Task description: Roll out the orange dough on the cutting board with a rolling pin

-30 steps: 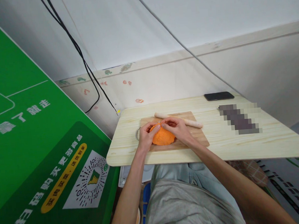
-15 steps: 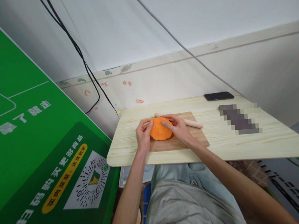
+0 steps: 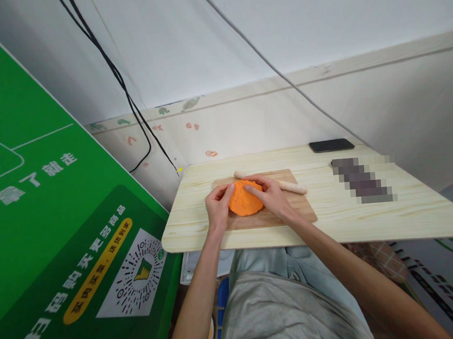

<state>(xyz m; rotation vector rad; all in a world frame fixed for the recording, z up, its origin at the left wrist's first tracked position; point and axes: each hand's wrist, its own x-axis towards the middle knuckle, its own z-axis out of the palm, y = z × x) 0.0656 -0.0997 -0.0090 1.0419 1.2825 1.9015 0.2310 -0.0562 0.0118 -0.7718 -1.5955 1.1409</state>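
Note:
Between my hands is a flattened, roughly round piece of orange dough [image 3: 245,200] with an uneven edge. My left hand [image 3: 218,206] grips its left side, thumb on top and fingers behind. On the right, my right hand [image 3: 269,193] pinches the upper edge, its thumb pressed on the face. The dough is over a wooden board [image 3: 292,211]; whether it touches the board I cannot tell. Behind it a wooden rolling pin [image 3: 292,186] lies slantwise across the board, partly hidden by the dough and my right hand.
The board rests on a pale wooden table [image 3: 356,222]. A black phone [image 3: 332,145] lies near the back edge, with a pixelated dark object [image 3: 363,180] in front of it. A green printed panel [image 3: 57,214] stands left; black cables [image 3: 120,84] hang by the wall.
The orange dough has shifted slightly down and right, toward me. My left thumb has moved a little right along its edge; both hands keep hold.

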